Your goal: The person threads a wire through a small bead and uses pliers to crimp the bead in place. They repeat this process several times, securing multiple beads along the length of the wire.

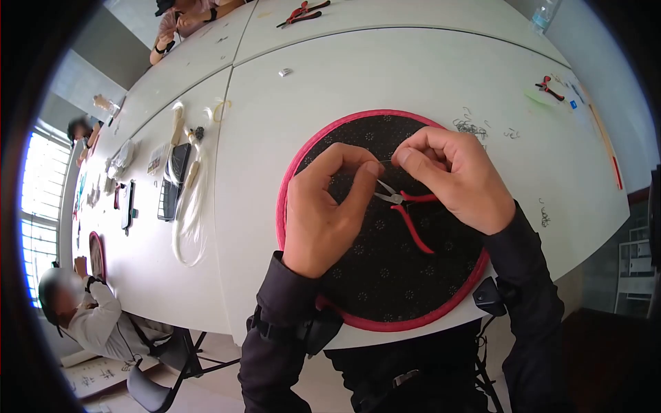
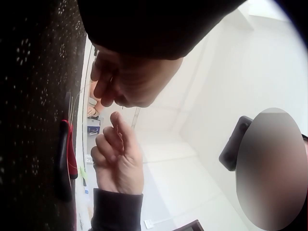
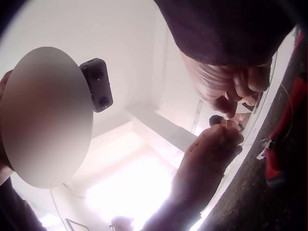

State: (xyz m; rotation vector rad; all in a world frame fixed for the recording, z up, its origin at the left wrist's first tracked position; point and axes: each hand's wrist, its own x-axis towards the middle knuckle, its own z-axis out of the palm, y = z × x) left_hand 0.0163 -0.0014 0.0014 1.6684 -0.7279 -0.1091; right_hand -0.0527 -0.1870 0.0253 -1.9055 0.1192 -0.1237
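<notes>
Both hands are raised over a round black mat (image 1: 372,275) with a red rim. The left hand (image 1: 323,210) pinches a thin, pale line between thumb and forefinger. Close to its right, the right hand (image 1: 458,172) pinches the line too, its other fingers curled. A short stretch of line shows between the fingertips. Red-handled pliers (image 1: 413,224) lie on the mat below the hands, jaws apart and pointing toward the left hand. In the right wrist view a thin strand curves near the pliers (image 3: 273,166). What the fingertips cover is too small to tell.
Small dark hooks (image 1: 471,129) lie in a pile beyond the mat, with more at the right. Other pliers (image 1: 549,88) rest at the far right and at the back. Pale line bundles (image 1: 187,230) and a black case (image 1: 173,182) are on the left. Several people sit around the tables.
</notes>
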